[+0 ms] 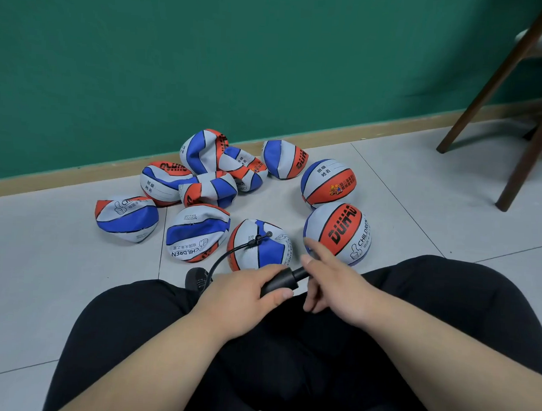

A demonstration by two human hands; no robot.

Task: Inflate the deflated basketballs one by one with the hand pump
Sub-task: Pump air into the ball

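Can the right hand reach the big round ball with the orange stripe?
Probably yes. The right hand is open and holds nothing, and it is right beside the round ball, with nothing between them.

Bare tile floor (pixel 44 257) lies open on the near left, and on the right between the nearer round ball (pixel 343 227) and the chair legs (pixel 526 160). Far centre, heaped deflated basketballs (pixel 203 171) fill the strip before the wall (pixel 239 48). The black hose (pixel 227 253) of the hand pump (pixel 278 281) arcs over the nearest crumpled ball (pixel 267 251); the nearer round ball sits just beside the right hand (pixel 337 286). Dark-clad thighs (pixel 445 306) hem the near middle.
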